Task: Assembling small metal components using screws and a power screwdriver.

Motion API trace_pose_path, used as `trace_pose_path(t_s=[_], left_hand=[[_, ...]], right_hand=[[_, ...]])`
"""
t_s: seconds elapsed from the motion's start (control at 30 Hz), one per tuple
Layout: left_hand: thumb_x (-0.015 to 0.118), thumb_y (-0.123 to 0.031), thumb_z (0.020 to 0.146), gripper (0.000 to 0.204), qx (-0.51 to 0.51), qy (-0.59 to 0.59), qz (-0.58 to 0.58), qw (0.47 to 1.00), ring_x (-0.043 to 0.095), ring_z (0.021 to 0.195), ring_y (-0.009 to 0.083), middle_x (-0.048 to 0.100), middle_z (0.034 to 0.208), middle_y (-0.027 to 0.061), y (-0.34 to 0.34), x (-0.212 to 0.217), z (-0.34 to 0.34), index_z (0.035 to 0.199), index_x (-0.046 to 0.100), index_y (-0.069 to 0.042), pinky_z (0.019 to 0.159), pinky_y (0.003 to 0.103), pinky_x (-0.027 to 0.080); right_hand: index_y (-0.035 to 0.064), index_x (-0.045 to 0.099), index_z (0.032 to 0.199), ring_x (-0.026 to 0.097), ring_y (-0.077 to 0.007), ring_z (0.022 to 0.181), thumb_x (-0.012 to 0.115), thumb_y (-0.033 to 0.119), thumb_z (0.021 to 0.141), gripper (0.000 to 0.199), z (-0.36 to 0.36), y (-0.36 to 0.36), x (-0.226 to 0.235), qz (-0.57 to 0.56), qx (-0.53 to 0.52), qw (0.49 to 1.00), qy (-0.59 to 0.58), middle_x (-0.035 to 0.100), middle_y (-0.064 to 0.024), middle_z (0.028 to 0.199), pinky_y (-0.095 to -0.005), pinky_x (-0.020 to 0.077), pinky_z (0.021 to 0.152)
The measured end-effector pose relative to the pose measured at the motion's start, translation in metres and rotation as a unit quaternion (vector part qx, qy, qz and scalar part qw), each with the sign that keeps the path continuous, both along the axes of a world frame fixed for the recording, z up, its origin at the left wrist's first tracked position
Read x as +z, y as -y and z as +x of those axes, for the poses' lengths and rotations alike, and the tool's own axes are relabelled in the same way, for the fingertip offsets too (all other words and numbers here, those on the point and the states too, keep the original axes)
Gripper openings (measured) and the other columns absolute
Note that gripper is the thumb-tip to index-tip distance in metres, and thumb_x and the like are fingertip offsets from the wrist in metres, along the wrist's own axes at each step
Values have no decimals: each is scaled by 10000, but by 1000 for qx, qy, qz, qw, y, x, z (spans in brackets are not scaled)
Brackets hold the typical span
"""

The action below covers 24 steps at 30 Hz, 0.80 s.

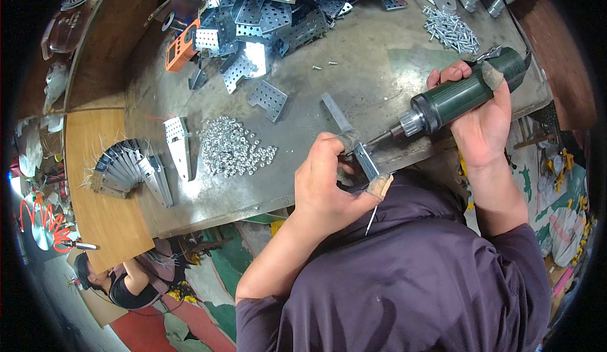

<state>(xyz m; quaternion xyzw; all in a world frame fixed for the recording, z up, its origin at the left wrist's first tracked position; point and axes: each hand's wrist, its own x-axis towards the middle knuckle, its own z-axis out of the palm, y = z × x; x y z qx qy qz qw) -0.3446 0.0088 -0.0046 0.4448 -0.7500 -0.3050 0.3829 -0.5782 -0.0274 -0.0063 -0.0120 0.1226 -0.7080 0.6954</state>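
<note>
My left hand (pixel 329 178) grips a narrow grey metal bracket (pixel 349 134) at the near edge of the metal worktable (pixel 360 55), with taped thumb and fingertip pressed on it. My right hand (pixel 480 115) is closed around a dark green powered screwdriver (pixel 465 93). Its chuck and bit (pixel 387 136) point left and meet the bracket just beside my left fingers. A thin screw or pin sticks down below my left thumb.
A heap of small silver nuts (pixel 232 146) lies left of my hands, screws (pixel 450 31) at the far right, perforated metal plates (pixel 272 7) piled at the back. Stacked brackets (pixel 126 169) fan out on a wooden board. An orange device (pixel 181 48) sits far left. Another person (pixel 120 282) crouches at lower left.
</note>
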Motion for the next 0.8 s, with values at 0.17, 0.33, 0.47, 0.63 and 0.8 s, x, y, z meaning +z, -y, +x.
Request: trace_pose_path(t_s=[0.17,0.33,0.47,0.63,0.8], left_hand=[[830,-177,574,510,3,7,-54,998,547,563,157,515,755,75,4,-1,1,894,466,-21,496,252,474],[788,-128,645,570,-13,14,27,999,553,709,155,512,956,121,-1,-2,1,1049,409,6,638,255,474],[691,-104,759,686,-48,-21,37,998,570,847,235,494,1013,160,-7,-13,29,1253,245,65,768,326,472],[618,60,756,312,29,177,-53,982,572,763,251,576,892,128,-8,-14,35,1040,507,-5,724,332,471],[612,106,620,392,-33,192,-100,976,532,780,356,548,860,182,0,-12,31,979,493,4,682,394,441]], right_hand=[[-34,489,904,534,-226,849,586,187,814,258,-2,1,1,-12,11,1000,27,531,-107,853,-450,343,1025],[-38,487,904,532,-228,873,583,185,817,259,-1,2,-2,-17,20,999,32,532,-116,869,-456,342,1027],[-44,487,911,532,-237,881,583,177,822,256,-1,0,-1,31,-4,999,26,533,-122,871,-464,347,1033],[-48,488,924,533,-240,885,585,173,823,261,-2,3,-3,11,12,1000,23,534,-122,875,-464,351,1036],[-48,488,929,532,-238,890,575,173,832,257,-4,2,-5,5,10,1000,19,533,-120,880,-463,350,1036]])
